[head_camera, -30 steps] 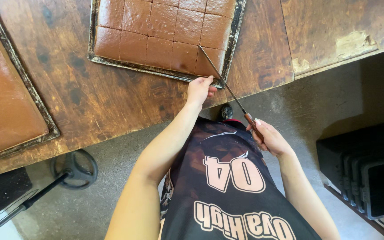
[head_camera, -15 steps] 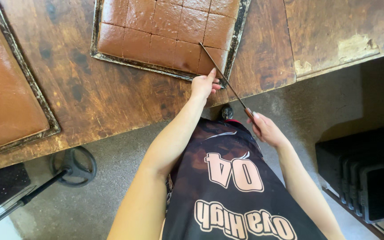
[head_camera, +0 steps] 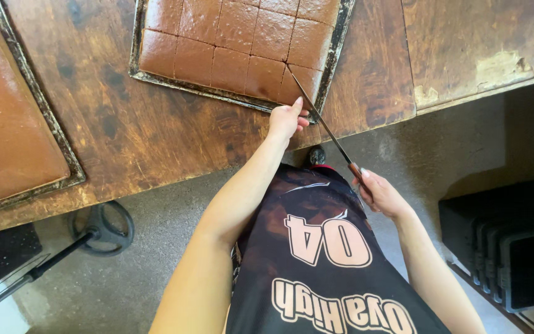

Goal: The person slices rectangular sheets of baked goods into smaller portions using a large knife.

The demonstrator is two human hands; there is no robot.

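So we're standing at a big worn wooden worktop (head_camera: 156,142), and right ahead of our hands sits a dark metal tray (head_camera: 136,43) full of a brown slab cake (head_camera: 242,37) that's already scored into squares. Looks like we're in the middle of the cutting step: the long thin knife (head_camera: 316,117) runs from our right hand up to the near right corner of the slab, tip resting at a crossing of score lines.

Our left hand (head_camera: 287,117) sits at the tray's near rim, fingers loosely together and pointing forward, seemingly steadying the tray. It's touching the rim or just shy of it, hard to say. Our right hand (head_camera: 381,195) hangs back off the worktop edge, curled closed around the knife handle.

Next move probably calls for a straight, steady pull of the blade along the line while the left hand keeps the tray from sliding.

Off to the far left of our left hand there's a second tray (head_camera: 63,148) with an uncut brown slab (head_camera: 7,124).

Hard to tell: the far side of both trays is cut off, so no idea how many rows are left. The handle is mostly buried in our grip.
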